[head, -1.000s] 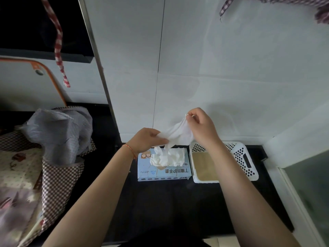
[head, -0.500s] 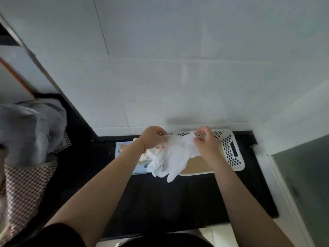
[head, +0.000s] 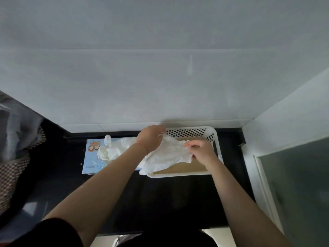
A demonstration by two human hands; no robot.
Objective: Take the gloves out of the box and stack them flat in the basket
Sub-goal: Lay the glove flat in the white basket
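The glove (head: 167, 155), held up over the box (head: 92, 157) a second ago, has come down across the basket (head: 213, 134), cuff pinched by the left hand (head: 151, 139) and right hand (head: 201, 150); it seems nearly laid flat, fingers overhanging the rim

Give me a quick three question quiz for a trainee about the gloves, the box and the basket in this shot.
1. True or false: both hands hold the white glove.
2. Which side of the white perforated basket is the blue glove box on, as the person sees it: A left, B right, C behind?
3. Fill in: more gloves stick out of the ____.

Key:
1. True: left hand and right hand pinch it over the basket.
2. A.
3. Box.
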